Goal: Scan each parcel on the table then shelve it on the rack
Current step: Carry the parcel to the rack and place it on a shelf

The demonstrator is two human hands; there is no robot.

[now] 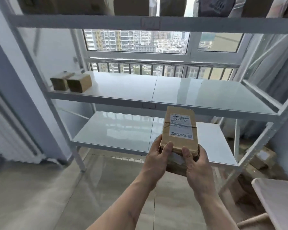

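A person carries a small cardboard parcel (179, 128) toward a white metal rack (158, 101). The parcel is a flat oblong box sealed with clear tape and bearing a printed label (181, 126) on its upper face. It probably handles as a light, stiff object: it juts forward unsupported from a grip at one end only. The taped faces may be slick, and the near end looks slightly crushed, so the firm edges and corners are the better places to take hold.

Both hands grasp the near end. The left hand (156, 157) wraps the near left corner, its thumb (167, 147) pressed on the top face. The right hand (197, 165) closes round the near right corner, its thumb (188, 154) likewise on top; the fingers beneath are hidden. A second brown shape shows under the grip, but whether it is another box cannot be told.

Beyond the grip lie the bare shelves. Far to the upper left, two small boxes (71, 82) sit on the middle shelf.
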